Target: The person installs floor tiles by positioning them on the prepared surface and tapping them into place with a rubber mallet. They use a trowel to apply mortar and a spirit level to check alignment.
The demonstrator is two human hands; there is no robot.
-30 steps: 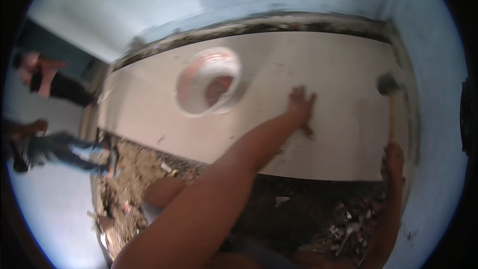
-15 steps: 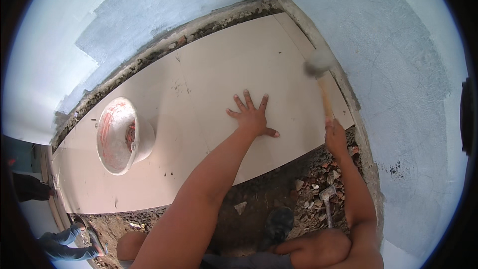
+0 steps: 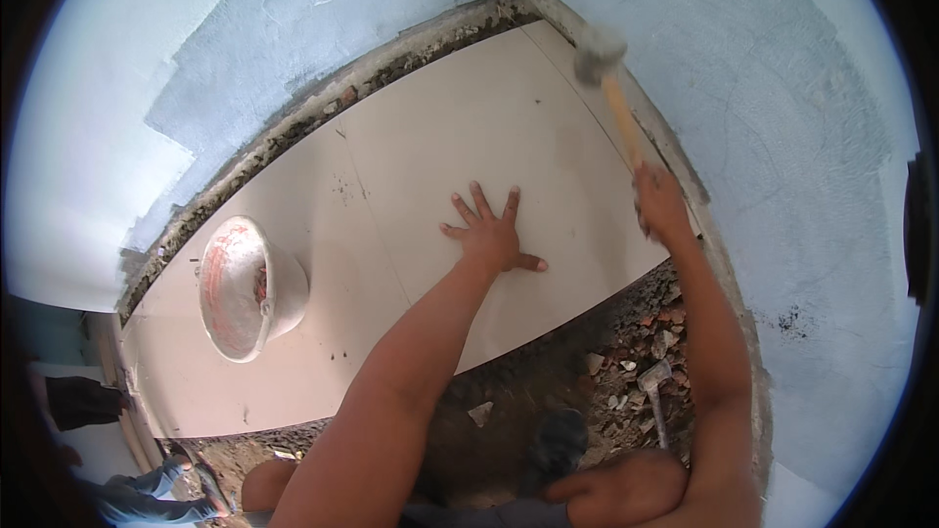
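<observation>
My left hand (image 3: 492, 235) lies spread on a large cream tile (image 3: 528, 137), fingers apart, nothing in it. My right hand (image 3: 657, 203) is closed round the wooden handle of a rubber mallet (image 3: 601, 53), whose greyish head is blurred over the tile's far right edge, by the corner of the walls. A white bucket (image 3: 279, 313) with reddish stains and some reddish contents stands on the tiles left of my left hand.
Pale blue walls (image 3: 802, 156) meet at a corner, with a rough rubble strip along their foot. Broken rubble (image 3: 626, 381) and a metal tool (image 3: 655, 396) lie below the tiles near my knees. At lower left are another person's jean-clad legs (image 3: 137, 504) and dark clothing (image 3: 78, 401).
My view has swung from the people at left toward the corner. In the last half second my right hand and mallet moved up toward the far corner; my left hand stays spread on the tile.
</observation>
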